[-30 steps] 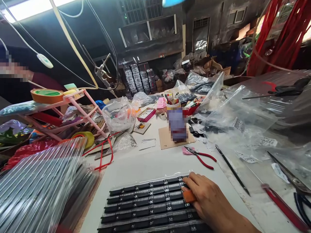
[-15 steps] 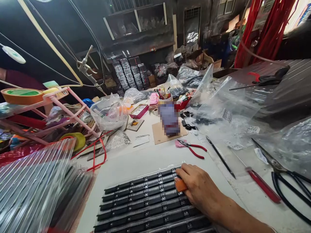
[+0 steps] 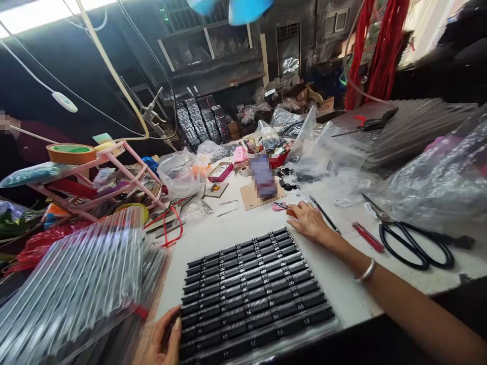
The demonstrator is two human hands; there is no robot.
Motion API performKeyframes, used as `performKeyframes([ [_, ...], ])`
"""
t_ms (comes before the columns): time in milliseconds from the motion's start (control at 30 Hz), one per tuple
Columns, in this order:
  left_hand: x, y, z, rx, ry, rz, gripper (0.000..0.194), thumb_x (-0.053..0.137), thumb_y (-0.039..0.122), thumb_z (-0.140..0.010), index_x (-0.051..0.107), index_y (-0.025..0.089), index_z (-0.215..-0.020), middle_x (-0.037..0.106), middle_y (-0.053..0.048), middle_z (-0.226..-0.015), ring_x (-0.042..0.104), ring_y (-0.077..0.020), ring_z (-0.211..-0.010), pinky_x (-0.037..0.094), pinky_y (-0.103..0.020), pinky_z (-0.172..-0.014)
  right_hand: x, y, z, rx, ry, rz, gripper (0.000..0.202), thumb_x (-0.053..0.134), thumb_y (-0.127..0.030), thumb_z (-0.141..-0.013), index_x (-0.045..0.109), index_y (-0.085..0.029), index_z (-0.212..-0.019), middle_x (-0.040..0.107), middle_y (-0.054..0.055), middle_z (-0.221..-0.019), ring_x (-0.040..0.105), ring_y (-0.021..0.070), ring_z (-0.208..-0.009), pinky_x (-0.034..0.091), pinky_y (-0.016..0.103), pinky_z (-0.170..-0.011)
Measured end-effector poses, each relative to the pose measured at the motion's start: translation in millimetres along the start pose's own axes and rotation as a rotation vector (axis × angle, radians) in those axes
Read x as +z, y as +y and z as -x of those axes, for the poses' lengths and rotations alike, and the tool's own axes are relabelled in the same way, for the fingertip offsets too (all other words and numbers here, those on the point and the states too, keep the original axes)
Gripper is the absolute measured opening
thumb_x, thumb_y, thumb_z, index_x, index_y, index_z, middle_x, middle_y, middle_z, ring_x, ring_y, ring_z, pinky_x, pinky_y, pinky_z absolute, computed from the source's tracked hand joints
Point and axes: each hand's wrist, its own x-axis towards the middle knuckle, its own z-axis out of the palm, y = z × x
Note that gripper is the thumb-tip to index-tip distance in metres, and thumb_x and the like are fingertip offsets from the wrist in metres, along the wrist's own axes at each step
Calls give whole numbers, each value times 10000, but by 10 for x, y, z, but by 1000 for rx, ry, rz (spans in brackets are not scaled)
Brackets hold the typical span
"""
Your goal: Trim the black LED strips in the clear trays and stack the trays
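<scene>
A clear plastic tray (image 3: 249, 294) filled with rows of small black parts lies on the white tabletop in front of me. My left hand (image 3: 167, 337) grips its near left edge, thumb along the side and fingers partly hidden. Beyond the tray's far right corner, my right hand (image 3: 308, 220) is closed over the pliers (image 3: 280, 205). Only the jaws show, pointing left over a pink slip; the handles are covered by the hand. A bit of orange shows at its fingertips. Just right of that hand lies a black pen-like tool (image 3: 323, 213).
Black-handled scissors (image 3: 409, 243) and a red-handled tool (image 3: 368, 237) lie at right. Stacked clear ribbed trays (image 3: 87, 284) and a pink rack (image 3: 117, 172) crowd the left. Plastic bags (image 3: 331, 147) cover the back right. Cardboard (image 3: 249, 198) lies under a blurred object.
My right hand has left the tray's far edge and moved out to the pliers. My left hand has come into view on the tray's left edge. The view has shifted, showing more of the tray.
</scene>
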Motion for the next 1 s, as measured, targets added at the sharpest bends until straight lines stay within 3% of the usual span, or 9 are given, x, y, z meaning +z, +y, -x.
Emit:
performKeyframes([
  [100, -26, 3, 67, 62, -61, 2, 521, 590, 579, -736, 637, 171, -1058, 642, -88, -1140, 564, -289, -1138, 400, -456, -1054, -163, -18, 219, -45, 35, 32, 311, 588, -260, -869, 573, -191, -1172, 567, 120, -1147, 499, 314, -1057, 365, 464, -859],
  [200, -51, -13, 194, 130, -111, 14, 486, 547, 527, -804, 587, 208, -1168, 575, -77, -1275, 490, -265, -1244, 366, -443, -1085, -265, -27, 651, -139, 26, 21, 264, 565, -270, -898, 574, -213, -1155, 595, 81, -1129, 541, 262, -1015, 365, 435, -860],
  [300, -48, -7, 340, 168, -111, -58, 502, 482, 509, -859, 514, 235, -1278, 489, -66, -1388, 401, -250, -1324, 276, -464, -1136, -184, 7, 1117, -206, 50, -120, 233, 503, -288, -938, 563, -217, -1152, 624, 49, -1052, 577, 219, -948, 392, 398, -814],
  [400, -6, 27, 467, 154, -102, -207, 558, 392, 499, -909, 358, 269, -1417, 305, -35, -1525, 276, -256, -1397, 197, -513, -1154, 20, 30, 1410, -154, 148, -309, 254, 426, -346, -974, 547, -226, -1163, 620, 41, -1061, 572, 208, -969, 416, 374, -790],
  [467, 29, 30, 525, 175, -114, -290, 572, 344, 481, -932, 281, 261, -1457, 198, -33, -1565, 187, -265, -1428, 195, -541, -1144, 142, 16, 1483, -89, 236, -367, 286, 404, -400, -979, 548, -236, -1164, 617, 41, -1075, 561, 214, -985, 418, 376, -801],
  [600, 63, -63, 568, 318, -137, -432, 606, 332, 461, -940, 215, 216, -1482, 183, -81, -1566, 142, -287, -1437, 232, -568, -1116, 233, -37, 1485, -20, 334, -390, 327, 389, -445, -977, 555, -229, -1158, 621, 50, -1070, 553, 224, -985, 411, 377, -805],
  [800, 29, -211, 533, 435, -151, -529, 661, 379, 455, -924, 109, 272, -1498, 216, -94, -1555, 266, -314, -1393, 317, -583, -1061, 182, -57, 1512, -60, 317, -341, 312, 383, -418, -984, 552, -233, -1169, 614, 47, -1075, 551, 217, -966, 387, 370, -797],
  [1000, 19, -188, 531, 401, -158, -472, 714, 431, 498, -878, 163, 258, -1494, 239, -104, -1545, 294, -336, -1378, 291, -577, -1078, 166, -58, 1527, -66, 317, -340, 280, 396, -348, -984, 544, -211, -1179, 612, 49, -1064, 548, 206, -973, 381, 363, -803],
])
